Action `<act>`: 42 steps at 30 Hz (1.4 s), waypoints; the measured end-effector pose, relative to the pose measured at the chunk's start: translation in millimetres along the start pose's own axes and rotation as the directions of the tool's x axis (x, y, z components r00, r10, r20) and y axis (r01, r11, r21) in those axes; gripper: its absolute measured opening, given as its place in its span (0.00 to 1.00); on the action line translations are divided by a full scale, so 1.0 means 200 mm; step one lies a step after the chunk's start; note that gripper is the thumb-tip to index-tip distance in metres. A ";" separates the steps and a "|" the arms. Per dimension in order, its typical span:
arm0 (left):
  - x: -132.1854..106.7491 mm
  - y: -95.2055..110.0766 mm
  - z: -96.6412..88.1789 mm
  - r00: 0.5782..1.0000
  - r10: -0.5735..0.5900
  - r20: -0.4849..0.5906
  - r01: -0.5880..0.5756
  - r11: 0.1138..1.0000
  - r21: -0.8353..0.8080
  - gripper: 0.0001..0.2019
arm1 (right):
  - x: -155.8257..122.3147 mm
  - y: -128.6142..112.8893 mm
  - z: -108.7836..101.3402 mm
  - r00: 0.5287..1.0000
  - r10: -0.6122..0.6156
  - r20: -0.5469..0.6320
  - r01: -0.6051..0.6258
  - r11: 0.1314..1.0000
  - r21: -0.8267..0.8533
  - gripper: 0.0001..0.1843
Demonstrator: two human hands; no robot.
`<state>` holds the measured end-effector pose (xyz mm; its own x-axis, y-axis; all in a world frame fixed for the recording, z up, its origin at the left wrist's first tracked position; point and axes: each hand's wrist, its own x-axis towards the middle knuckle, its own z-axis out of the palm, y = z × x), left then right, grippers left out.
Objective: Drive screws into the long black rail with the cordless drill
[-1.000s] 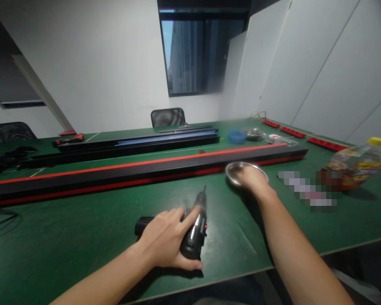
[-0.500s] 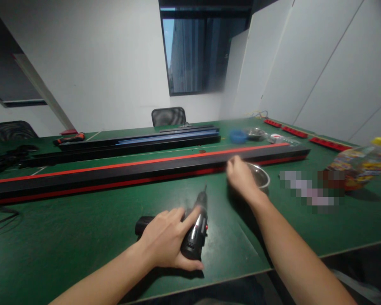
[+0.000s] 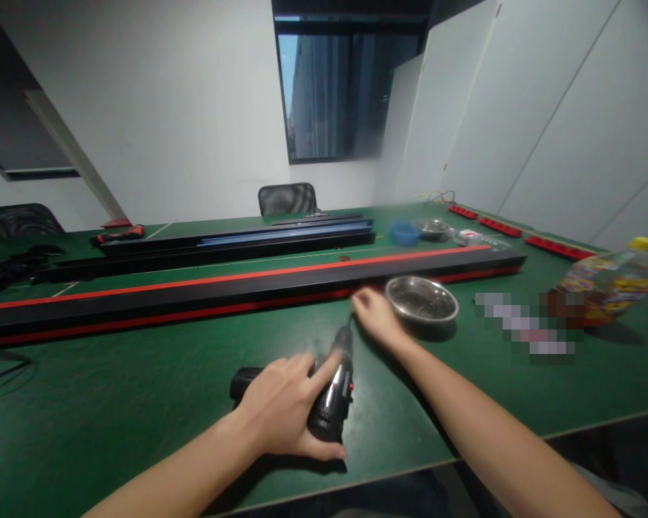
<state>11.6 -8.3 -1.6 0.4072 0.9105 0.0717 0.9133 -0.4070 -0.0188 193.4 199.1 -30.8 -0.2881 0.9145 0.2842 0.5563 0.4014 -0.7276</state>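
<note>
My left hand (image 3: pixel 281 410) lies over the cordless drill (image 3: pixel 332 394), which rests on its side on the green bench (image 3: pixel 113 410) close to the near edge. My fingers (image 3: pixel 324 368) are wrapped across the drill's body and my thumb sits against its near side, so that hand has a firm hold on it. The drill's nose points away from me, and its thin bit (image 3: pixel 349 321) sticks out toward the long black rail with red stripes (image 3: pixel 221 291) that runs across the bench from left to right.

My right hand (image 3: pixel 375 316) is just beyond the tip of the bit, low over the bench. Its fingers look bunched together, but the view is blurred there, and I cannot tell whether they pinch anything or touch the bit. Just to the right of that hand stands a shallow steel bowl (image 3: pixel 422 298), near the rail.

Farther right a clear bottle with a yellow cap (image 3: pixel 610 280) lies on its side. Beyond the rail sits a small blue bowl (image 3: pixel 403 232).
</note>
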 end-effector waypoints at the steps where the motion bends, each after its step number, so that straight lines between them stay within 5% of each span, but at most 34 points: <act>1: 0.00 0.00 0.00 1.000 -0.001 -0.001 0.001 1.000 -0.001 0.62 | 0.00 0.00 0.00 1.000 0.019 0.019 -0.019 1.000 0.001 0.08; 29: 0.00 0.00 0.01 1.000 -0.007 -0.012 0.007 1.000 -0.011 0.62 | 0.01 -0.03 -0.03 0.948 0.234 0.217 -0.281 0.935 0.219 0.09; 42: 0.00 0.01 0.00 1.000 -0.011 -0.004 0.011 1.000 -0.015 0.62 | 0.02 -0.02 -0.02 0.957 0.219 0.193 -0.267 0.921 0.282 0.10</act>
<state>13.2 -8.2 -2.2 0.3970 0.9147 0.0763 0.9174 -0.3980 -0.0025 193.3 201.9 -25.2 -0.3042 0.9526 -0.0076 0.3698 0.1107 -0.9225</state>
